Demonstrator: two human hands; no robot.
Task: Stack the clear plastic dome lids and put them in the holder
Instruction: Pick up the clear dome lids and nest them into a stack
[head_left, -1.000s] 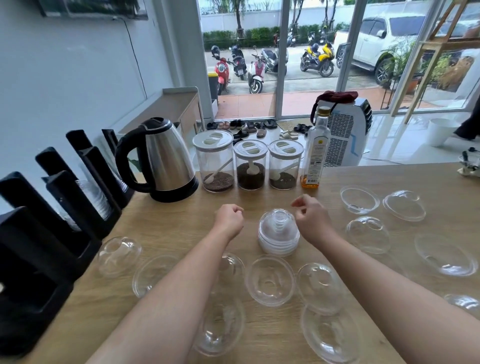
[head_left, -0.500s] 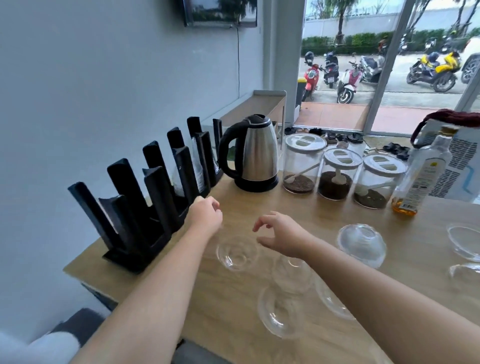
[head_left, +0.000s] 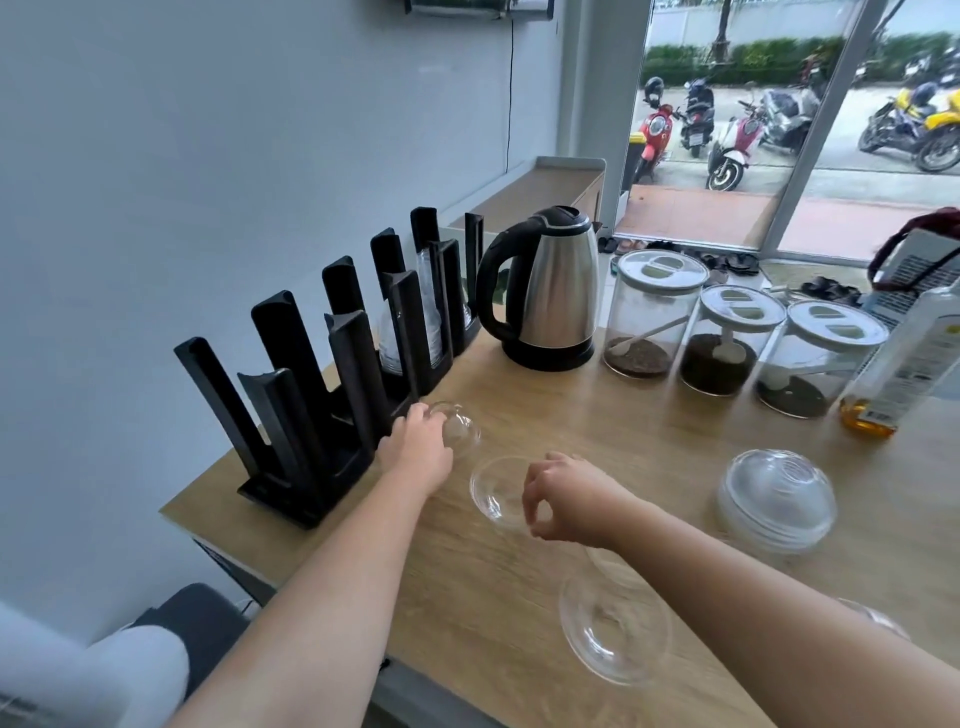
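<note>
Just beside the black slotted plastic holder (head_left: 291, 364), fingers of the nearer left hand (head_left: 415, 449) grasp a clear plastic dome lid (head_left: 463, 428).

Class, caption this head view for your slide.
By the black holder, left hand touches a dome lid; right hand hangs over a second lid.

Small drinks shop/café counter (head_left: 597, 415): black lid holder (head_left: 332, 374), kettle (head_left: 550, 291), jars (head_left: 722, 343) w/ grounds, glass front (head_left: 883, 171) onto street w/ scooters (head_left: 657, 130).

Both arms outstretched, left grip (head_left: 418, 447) palm down, right grip (head_left: 566, 496) loosely curled
</note>
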